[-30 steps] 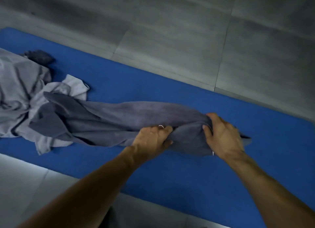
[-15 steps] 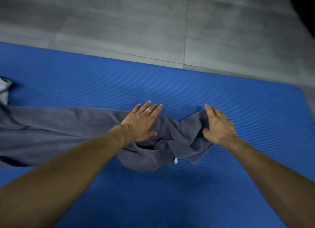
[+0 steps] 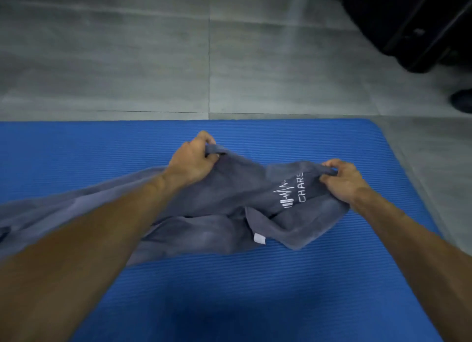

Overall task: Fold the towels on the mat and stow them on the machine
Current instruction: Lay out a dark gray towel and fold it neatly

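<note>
A dark grey towel [image 3: 240, 188] with a white printed logo and a small white tag lies bunched across the blue mat [image 3: 229, 290]. My left hand [image 3: 192, 157] grips the towel's far edge near the middle of the mat. My right hand [image 3: 342, 179] grips the same edge further right, beside the logo. Between the two hands the towel's end is raised a little off the mat. The rest of the towel trails off to the left under my left forearm.
Grey floor tiles [image 3: 153, 60] lie beyond the mat. A black machine base [image 3: 419, 27] stands at the top right, with a dark foot [image 3: 462, 100] near the right edge. The mat's right end [image 3: 398, 163] is close to my right hand.
Both hands lay flat on the towel half a second ago; now each grips its edge and has lifted the end, showing the logo. The view has shifted right.
</note>
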`<state>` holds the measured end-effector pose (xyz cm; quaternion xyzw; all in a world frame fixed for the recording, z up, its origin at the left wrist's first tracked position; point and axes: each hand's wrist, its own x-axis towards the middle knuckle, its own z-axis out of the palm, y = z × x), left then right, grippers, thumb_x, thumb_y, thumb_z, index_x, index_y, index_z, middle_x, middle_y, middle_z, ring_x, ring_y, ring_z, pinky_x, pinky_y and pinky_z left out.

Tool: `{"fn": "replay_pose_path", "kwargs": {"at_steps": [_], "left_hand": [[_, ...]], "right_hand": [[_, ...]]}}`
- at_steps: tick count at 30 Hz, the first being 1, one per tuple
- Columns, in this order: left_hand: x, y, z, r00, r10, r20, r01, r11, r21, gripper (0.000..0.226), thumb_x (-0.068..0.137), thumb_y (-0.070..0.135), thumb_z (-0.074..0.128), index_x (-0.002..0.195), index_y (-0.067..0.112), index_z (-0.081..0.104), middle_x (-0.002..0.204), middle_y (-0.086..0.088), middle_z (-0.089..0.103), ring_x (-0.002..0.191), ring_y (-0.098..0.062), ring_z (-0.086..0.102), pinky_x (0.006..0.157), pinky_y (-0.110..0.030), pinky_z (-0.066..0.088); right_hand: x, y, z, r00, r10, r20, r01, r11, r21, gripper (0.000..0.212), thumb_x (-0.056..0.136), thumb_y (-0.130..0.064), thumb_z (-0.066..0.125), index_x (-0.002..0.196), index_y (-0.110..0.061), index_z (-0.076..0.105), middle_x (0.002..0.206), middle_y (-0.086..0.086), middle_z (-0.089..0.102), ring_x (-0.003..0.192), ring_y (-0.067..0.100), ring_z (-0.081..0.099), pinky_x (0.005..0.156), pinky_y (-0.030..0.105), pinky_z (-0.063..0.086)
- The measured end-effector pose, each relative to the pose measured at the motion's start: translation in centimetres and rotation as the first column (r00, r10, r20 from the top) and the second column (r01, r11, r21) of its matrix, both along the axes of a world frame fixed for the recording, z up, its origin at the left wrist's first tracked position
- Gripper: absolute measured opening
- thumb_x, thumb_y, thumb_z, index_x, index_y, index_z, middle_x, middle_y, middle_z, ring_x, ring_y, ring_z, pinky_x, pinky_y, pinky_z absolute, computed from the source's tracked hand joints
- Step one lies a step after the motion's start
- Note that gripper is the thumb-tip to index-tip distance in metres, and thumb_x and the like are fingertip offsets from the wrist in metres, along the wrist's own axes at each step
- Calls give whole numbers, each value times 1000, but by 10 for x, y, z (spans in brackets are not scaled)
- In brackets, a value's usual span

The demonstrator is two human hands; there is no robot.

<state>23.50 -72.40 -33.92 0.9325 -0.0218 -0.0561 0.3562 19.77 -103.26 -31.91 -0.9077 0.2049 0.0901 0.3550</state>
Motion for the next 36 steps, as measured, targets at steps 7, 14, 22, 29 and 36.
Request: {"fn": "replay_pose_path", "kwargs": {"at_steps": [7, 14, 22, 29, 36], "left_hand": [[29, -83, -14, 991, -133, 23, 127, 974, 187, 49, 86, 18, 60, 132, 18, 44, 126, -11, 50, 115, -32, 51, 93, -41, 42], [20, -105, -59, 955, -274, -116, 297, 850, 435, 58, 89, 41, 60, 140, 19, 41, 130, -7, 50, 123, -27, 46, 102, -43, 34], [55, -133, -29, 927, -365, 91, 335, 911, 241, 19, 87, 5, 49, 102, 16, 50, 102, -5, 50, 90, -30, 55, 82, -45, 45], [74, -184, -30, 951, -287, 115, 233, 909, 346, 58, 86, 21, 65, 138, 18, 41, 133, -9, 46, 127, -28, 39, 101, -42, 38], [-50, -125, -63, 770, -620, 149, 518, 745, 421, 51, 84, 58, 45, 109, 18, 65, 109, -3, 61, 105, -24, 56, 88, -39, 44]], "right_hand": [[-14, -70, -6, 946, -5, -323, -113, 932, -345, 17, 74, -23, 74, 84, -15, 63, 92, 8, 65, 86, 26, 60, 66, 25, 46], [13, -53, -48, 933, 249, -260, -314, 915, -253, 99, 77, -72, 59, 154, -36, 9, 152, 5, 33, 139, 31, 32, 113, 52, 29], [64, -68, -52, 998, -18, -62, 2, 968, -250, 23, 82, -6, 57, 101, -12, 66, 100, 15, 65, 103, 33, 60, 84, 32, 49], [59, -84, -51, 955, -160, 249, 207, 962, -176, 55, 90, -15, 61, 139, -8, 38, 139, 18, 40, 115, 33, 50, 95, 32, 37], [-53, -30, -74, 867, 488, 99, -374, 769, -518, 48, 73, -59, 64, 100, -20, 59, 100, 0, 62, 99, 24, 56, 82, 41, 41]]}}
